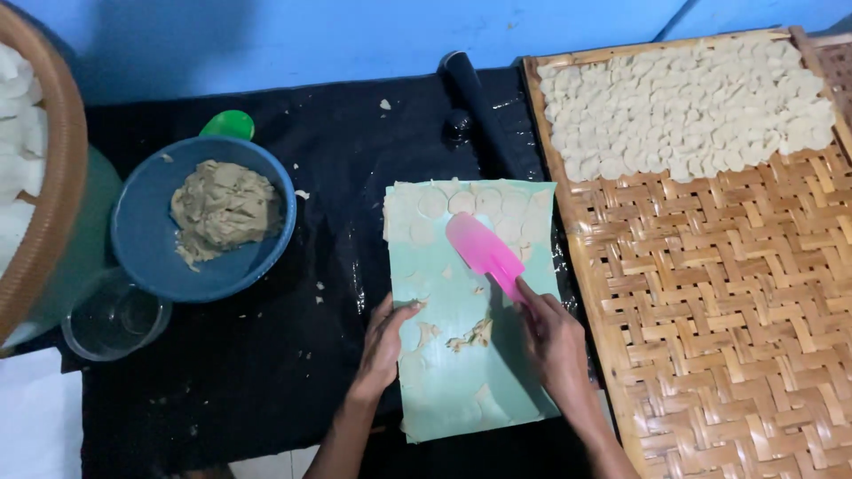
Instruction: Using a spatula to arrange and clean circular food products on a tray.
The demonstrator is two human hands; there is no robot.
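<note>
Pink scraper (485, 254) seemingly in right-hand fingers (532, 302).

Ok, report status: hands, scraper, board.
Left hand flat on green board, steadying it. Right hand grips pink scraper, blade on cut dough rounds. Nothing blocking; woven tray sits right.

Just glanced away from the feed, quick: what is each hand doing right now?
Left hand: open, fingers resting on the green board's left edge.
Right hand: closed around the pink scraper.
</note>
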